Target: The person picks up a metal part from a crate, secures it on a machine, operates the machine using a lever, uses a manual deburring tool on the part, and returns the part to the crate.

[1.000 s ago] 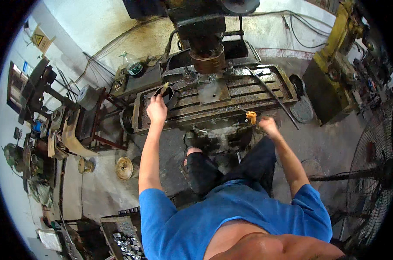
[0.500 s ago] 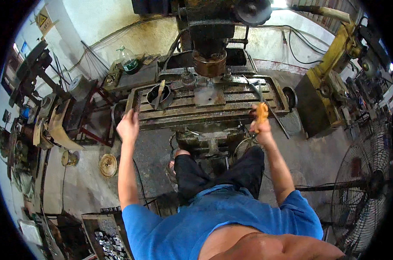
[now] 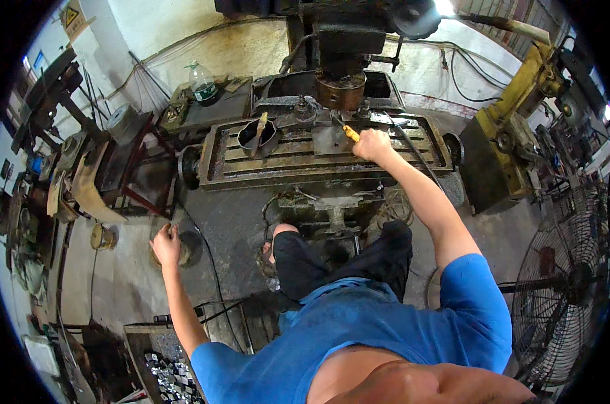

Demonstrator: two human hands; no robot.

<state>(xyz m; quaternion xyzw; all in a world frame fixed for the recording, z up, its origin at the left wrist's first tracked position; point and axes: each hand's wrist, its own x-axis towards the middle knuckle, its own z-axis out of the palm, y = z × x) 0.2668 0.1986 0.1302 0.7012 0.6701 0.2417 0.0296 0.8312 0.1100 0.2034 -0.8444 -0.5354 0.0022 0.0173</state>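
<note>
My right hand [image 3: 372, 146] is closed around a yellow air blow gun [image 3: 350, 132], over the slotted milling machine table [image 3: 285, 167]. The gun's thin tip points toward the workholding area under the brown, stained spindle head [image 3: 341, 92]. A flat metal plate [image 3: 328, 141] lies just below the gun. My left hand [image 3: 166, 245] hangs low at the left, its fingers loosely bent and apart, with nothing visible in it. Behind it, partly hidden, is a round pan on the floor. A dark pot [image 3: 268, 143] with a wooden-handled brush [image 3: 260, 128] stands on the table's left part.
A dark hose [image 3: 413, 149] crosses the table's right side. Handwheels [image 3: 189, 167] sit at the table's ends. A large floor fan [image 3: 561, 286] stands at right, near a yellow machine [image 3: 497, 148]. Small metal blocks [image 3: 170, 377] fill a bin at lower left. A plastic bottle [image 3: 202, 84] stands at the back.
My right hand has moved up and left with the blow gun, from the table's front right edge to beside the plate. My left hand has dropped down and left, away from the table.
</note>
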